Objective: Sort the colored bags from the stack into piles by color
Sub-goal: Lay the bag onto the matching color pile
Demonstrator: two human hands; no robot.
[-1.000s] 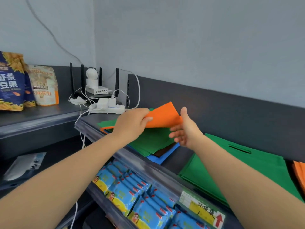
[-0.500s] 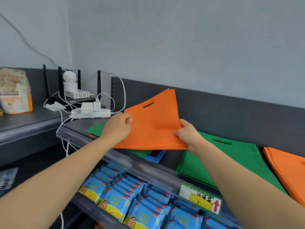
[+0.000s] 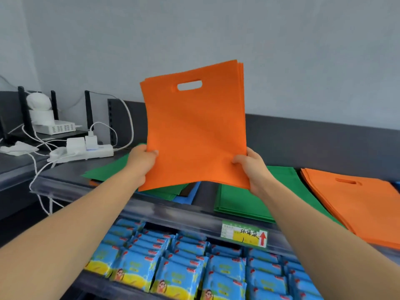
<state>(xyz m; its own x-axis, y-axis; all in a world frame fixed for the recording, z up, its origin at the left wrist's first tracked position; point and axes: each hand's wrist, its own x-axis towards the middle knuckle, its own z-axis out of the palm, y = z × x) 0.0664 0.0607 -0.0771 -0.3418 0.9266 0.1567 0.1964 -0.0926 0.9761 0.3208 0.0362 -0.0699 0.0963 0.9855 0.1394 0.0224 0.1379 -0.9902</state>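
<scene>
Right now I see the orange bag (image 3: 194, 131) held upright in the centre of the frame, above the shelf (image 3: 71, 182) and touching nothing on it. It is a flat, matte, non-woven rectangle with an oval die-cut handle slot near its top edge, and several layers show along its upper right edge. The left hand (image 3: 142, 161) pinches its lower left edge and the right hand (image 3: 251, 165) grips its lower right corner, thumbs on the near face. Below the left hand lies the mixed stack (image 3: 112, 169), green on top with a blue bag (image 3: 186, 197) peeking out beneath. Just right of it sits the green pile (image 3: 238, 202), and at the right of the frame the orange pile (image 3: 357, 204), its handle slot visible. On the shelf's front rail a green and yellow label (image 3: 244, 234) carries handwritten "环保袋" and a red arrow pointing up. Lower down are rows of glossy blue snack packets (image 3: 184, 267); their print is too small to read. At the left, a white power strip (image 3: 86, 152) with cables.
</scene>
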